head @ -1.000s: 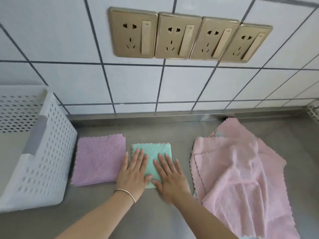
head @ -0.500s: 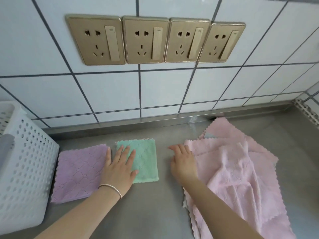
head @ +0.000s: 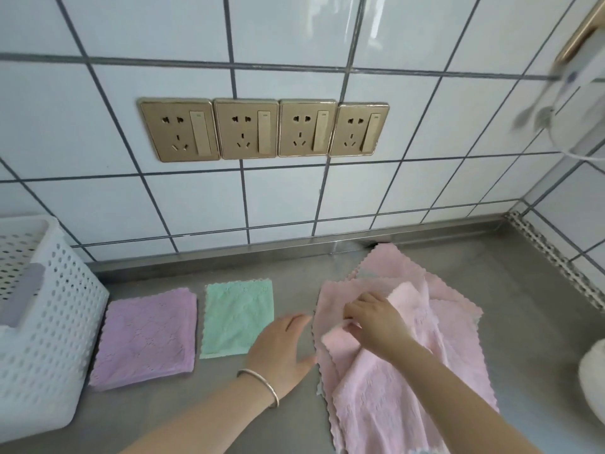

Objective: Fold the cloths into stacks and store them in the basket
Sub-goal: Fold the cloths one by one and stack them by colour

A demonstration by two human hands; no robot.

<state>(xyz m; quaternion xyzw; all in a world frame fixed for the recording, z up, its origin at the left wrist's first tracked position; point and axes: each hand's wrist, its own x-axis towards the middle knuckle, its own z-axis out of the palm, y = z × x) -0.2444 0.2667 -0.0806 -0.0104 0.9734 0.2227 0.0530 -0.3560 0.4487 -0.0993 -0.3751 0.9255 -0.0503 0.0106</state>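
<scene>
R hand [head: 373,319] was on the pile of pink cloths [head: 409,362], fingers curled and pinching a lifted fold of the top pink cloth [head: 406,296]. The fold bunched up just behind the knuckles, and a paler underside showed below the fingertips. Looked like the grip was there to peel one cloth off the heap w/o dragging the rest, since several scalloped edges lay stacked directly under the fingers.

L hand [head: 281,342] lay flat and relaxed on the steel counter [head: 523,322], fingers straight, holding nothing. Its fingertips pointed at the pink pile's near-left edge, about touching it; can't tell if contact was made. Prob. placed there to pin or catch that edge as the R hand lifted.

Just left of the L hand's fingers sat the folded green cloth [head: 237,319], square and flat, its corner close to the knuckles. Beyond it, further left, the folded purple cloth [head: 147,339], apart from the green by a narrow strip of counter. Both were parked side by side, seemingly as starts of separate stacks by colour.

White basket [head: 49,355] stood left of the purple cloth, about touching it, well away from both hands; no cloths visible inside from this angle. Judged: two cloths folded, pink ones still to fold, nothing stored yet.
</scene>
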